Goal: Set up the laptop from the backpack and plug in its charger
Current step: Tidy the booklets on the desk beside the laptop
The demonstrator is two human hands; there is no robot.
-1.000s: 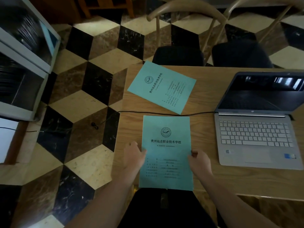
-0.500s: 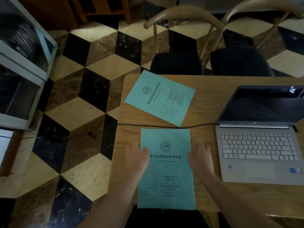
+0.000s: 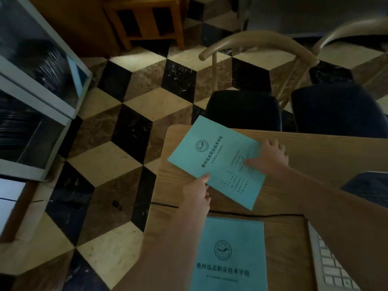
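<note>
The silver laptop stands open at the table's right edge; its keyboard and a corner of the dark screen show. A thin black charger cable runs across the wooden table toward it. Two teal booklets lie left of the laptop. My left hand pinches the near-left edge of the far booklet. On that booklet's right side my right hand grips with the thumb on top. The near booklet lies untouched below my left forearm.
Two dark-seated chairs with curved wooden backs stand at the table's far side. A white glass-fronted cabinet is on the left, a wooden stand beyond. A small dark object lies on the chequered floor.
Both hands left the near booklet and reached forward to the far booklet. The head camera moved forward and left, so most of the laptop is out of frame.
</note>
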